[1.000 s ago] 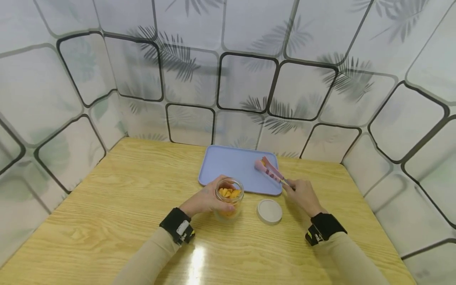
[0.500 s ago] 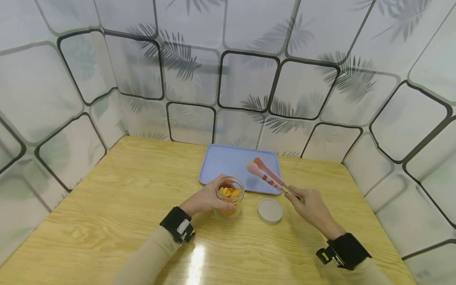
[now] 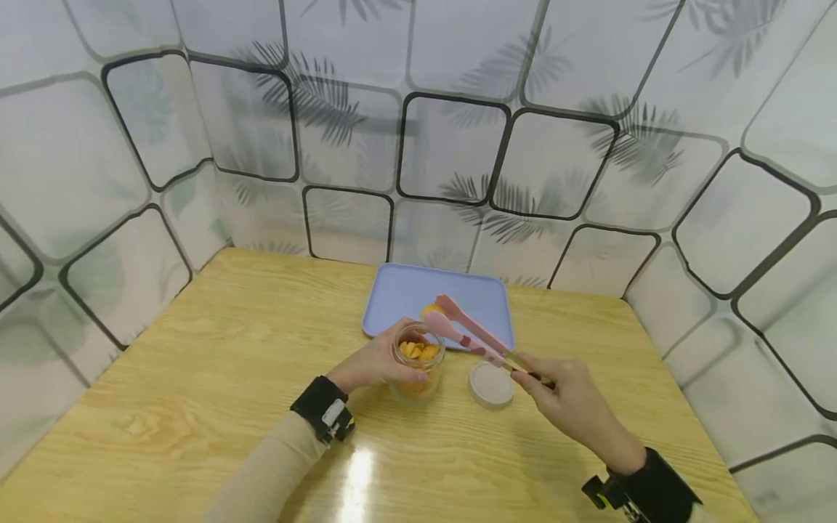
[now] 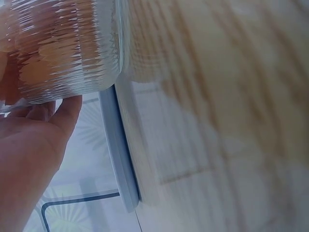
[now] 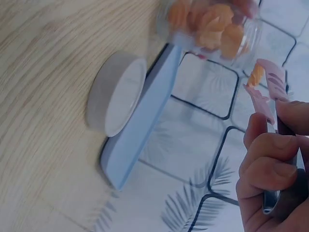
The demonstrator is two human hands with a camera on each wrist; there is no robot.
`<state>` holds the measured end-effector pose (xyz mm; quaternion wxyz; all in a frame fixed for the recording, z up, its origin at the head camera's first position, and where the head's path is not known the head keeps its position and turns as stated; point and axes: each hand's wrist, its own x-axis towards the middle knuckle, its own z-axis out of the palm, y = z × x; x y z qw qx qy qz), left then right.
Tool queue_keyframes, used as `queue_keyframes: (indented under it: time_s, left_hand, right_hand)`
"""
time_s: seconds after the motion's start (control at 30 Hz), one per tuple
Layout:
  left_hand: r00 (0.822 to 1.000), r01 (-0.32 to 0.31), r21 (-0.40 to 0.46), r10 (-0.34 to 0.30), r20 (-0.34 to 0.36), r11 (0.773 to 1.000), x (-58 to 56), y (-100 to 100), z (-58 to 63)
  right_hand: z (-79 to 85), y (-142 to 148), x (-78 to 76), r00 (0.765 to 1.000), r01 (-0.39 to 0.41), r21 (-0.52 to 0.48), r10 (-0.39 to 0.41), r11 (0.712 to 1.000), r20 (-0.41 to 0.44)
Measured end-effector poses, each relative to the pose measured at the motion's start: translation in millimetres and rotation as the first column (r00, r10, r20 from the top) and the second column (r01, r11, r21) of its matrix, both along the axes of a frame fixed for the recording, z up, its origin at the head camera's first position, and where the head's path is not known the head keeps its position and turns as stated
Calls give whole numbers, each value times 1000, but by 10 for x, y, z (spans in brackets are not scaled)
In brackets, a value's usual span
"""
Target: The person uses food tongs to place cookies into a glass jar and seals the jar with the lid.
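A clear ribbed glass jar (image 3: 418, 374) holding several orange-yellow pieces stands uncovered on the table. My left hand (image 3: 382, 361) grips it round the side, fingers behind and thumb in front; the left wrist view shows the jar's ribbed wall (image 4: 63, 48) close up. My right hand (image 3: 569, 396) holds pink-tipped tongs (image 3: 471, 330) by their metal handles. Pinched between the tong tips is one orange-yellow piece (image 5: 255, 76), just beyond and above the jar's rim. A round whitish lid (image 3: 490, 385) lies on the table, right of the jar.
Behind the jar lies a light blue tray (image 3: 399, 290), partly covered from view by the tongs. The wood-grain table (image 3: 229, 363) is bordered by a patterned curtain (image 3: 451, 145) at the back and sides.
My right hand has lifted the tongs and the orange-yellow piece off the tray, bringing the tips left to the jar. The left hand and jar have stayed put.
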<state>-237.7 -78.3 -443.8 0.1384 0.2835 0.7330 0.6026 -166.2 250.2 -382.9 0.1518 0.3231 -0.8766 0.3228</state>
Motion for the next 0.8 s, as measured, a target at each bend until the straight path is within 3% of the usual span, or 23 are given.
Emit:
queue_keyframes:
  time_s: [0.2, 0.6, 0.73, 0.8]
  left_hand:
    - [1000, 13, 3, -13, 27, 1000, 2, -13, 14]
    - [996, 20, 33, -23, 81, 999, 53, -6, 13]
    - [997, 44, 73, -48, 56, 996, 36, 14, -7]
    - [995, 89, 115, -93, 27, 989, 10, 39, -13]
  right_hand:
    - [37, -83, 100, 999, -28, 11, 28, 1000, 33]
    - [27, -117, 154, 994, -39, 27, 36, 999, 100]
    - [36, -121, 155, 994, -37, 28, 34, 999, 105]
    - [42, -121, 156, 993, -35, 30, 31, 999, 114]
